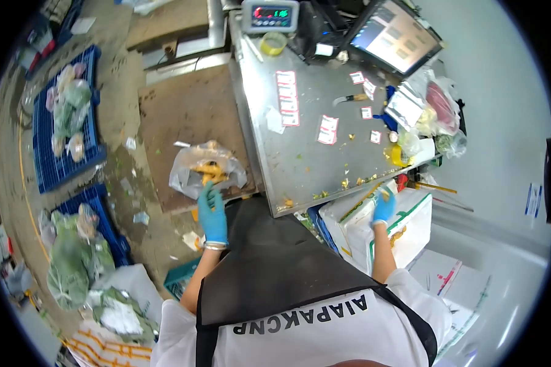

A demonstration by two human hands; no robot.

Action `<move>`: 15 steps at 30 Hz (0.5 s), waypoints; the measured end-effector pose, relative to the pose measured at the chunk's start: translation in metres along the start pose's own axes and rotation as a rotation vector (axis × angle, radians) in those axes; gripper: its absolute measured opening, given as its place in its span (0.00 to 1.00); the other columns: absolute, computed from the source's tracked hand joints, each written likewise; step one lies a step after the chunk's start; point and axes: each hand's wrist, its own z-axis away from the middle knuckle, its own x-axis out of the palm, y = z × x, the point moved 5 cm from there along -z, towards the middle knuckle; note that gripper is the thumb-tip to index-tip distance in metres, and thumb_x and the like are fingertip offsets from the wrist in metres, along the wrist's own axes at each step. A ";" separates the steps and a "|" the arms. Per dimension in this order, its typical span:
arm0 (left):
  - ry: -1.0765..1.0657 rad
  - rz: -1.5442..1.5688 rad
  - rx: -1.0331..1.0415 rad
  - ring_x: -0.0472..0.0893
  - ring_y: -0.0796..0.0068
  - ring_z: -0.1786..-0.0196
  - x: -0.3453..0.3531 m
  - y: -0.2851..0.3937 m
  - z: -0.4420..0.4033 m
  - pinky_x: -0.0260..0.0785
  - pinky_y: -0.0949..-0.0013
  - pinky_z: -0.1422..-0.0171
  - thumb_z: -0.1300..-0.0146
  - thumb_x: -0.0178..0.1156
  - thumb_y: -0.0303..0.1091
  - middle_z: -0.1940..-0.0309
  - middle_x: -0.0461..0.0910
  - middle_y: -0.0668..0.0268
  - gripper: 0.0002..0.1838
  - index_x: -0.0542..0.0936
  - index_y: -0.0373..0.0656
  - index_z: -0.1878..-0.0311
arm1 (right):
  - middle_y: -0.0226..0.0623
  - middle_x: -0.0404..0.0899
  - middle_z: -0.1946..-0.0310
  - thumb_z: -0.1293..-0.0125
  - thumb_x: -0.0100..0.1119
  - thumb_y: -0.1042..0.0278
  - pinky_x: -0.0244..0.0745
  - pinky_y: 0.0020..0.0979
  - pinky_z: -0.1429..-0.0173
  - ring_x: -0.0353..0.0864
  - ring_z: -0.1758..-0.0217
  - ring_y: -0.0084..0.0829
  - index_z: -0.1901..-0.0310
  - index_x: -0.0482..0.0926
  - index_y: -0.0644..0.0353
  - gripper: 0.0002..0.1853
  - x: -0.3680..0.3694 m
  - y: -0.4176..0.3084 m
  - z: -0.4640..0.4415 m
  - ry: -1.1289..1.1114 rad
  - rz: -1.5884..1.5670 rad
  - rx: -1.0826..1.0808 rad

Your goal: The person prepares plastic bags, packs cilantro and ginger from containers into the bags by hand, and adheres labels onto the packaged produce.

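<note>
My left hand [212,217], in a blue glove, reaches to the near edge of a clear plastic bag [182,173]. Inside the open bag lie yellow-brown pieces [210,171] that look like ginger or roots. The bag rests on a brown platform scale [187,110]. My left fingers are close together at the bag; whether they pinch it is hard to tell. My right hand [383,207], also gloved in blue, is over a white foam box [410,226] at the right, with its fingers curled near a yellowish piece too small to make out.
A metal table [312,140] holds labels [288,98], a curved knife [351,98], yellow tape [273,44] and scraps. Behind are a scale display [270,16] and a monitor [395,38]. Blue pallets [43,140] with bagged produce [73,98] stand at the left.
</note>
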 end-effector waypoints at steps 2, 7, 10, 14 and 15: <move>0.193 -0.209 0.161 0.76 0.74 0.56 -0.019 0.006 -0.004 0.71 0.69 0.48 0.35 0.60 0.26 0.53 0.76 0.64 0.22 0.72 0.41 0.37 | 0.44 0.82 0.56 0.35 0.53 0.71 0.78 0.39 0.51 0.83 0.55 0.39 0.49 0.78 0.64 0.14 -0.096 0.049 0.003 0.277 0.429 0.421; 0.599 -0.637 0.137 0.68 0.51 0.37 -0.052 -0.004 -0.028 0.64 0.54 0.35 0.53 0.76 0.47 0.41 0.70 0.50 0.45 0.68 0.35 0.35 | 0.55 0.65 0.34 0.43 0.65 0.55 0.78 0.45 0.43 0.76 0.39 0.47 0.29 0.57 0.66 0.44 -0.212 0.118 -0.001 0.324 0.770 0.751; 0.722 -0.775 -0.119 0.74 0.50 0.43 -0.053 -0.001 -0.040 0.66 0.53 0.36 0.55 0.76 0.52 0.45 0.75 0.48 0.43 0.73 0.34 0.39 | 0.52 0.61 0.31 0.42 0.66 0.54 0.74 0.42 0.38 0.73 0.36 0.49 0.28 0.54 0.69 0.46 -0.181 0.184 -0.046 0.445 0.760 0.206; 0.283 -0.020 -0.567 0.81 0.61 0.66 -0.063 -0.207 -0.129 0.74 0.58 0.51 0.44 0.68 0.48 0.63 0.85 0.56 0.22 0.85 0.36 0.58 | 0.46 0.76 0.45 0.36 0.59 0.69 0.72 0.35 0.40 0.78 0.48 0.36 0.36 0.69 0.64 0.26 -0.047 0.054 -0.048 -0.033 -0.089 0.038; 0.096 0.178 -0.486 0.80 0.66 0.66 -0.053 -0.181 -0.125 0.73 0.62 0.53 0.40 0.63 0.43 0.63 0.84 0.59 0.18 0.84 0.36 0.59 | 0.43 0.78 0.47 0.36 0.59 0.70 0.73 0.35 0.42 0.79 0.49 0.34 0.39 0.72 0.62 0.23 -0.008 0.007 -0.032 -0.171 -0.147 0.000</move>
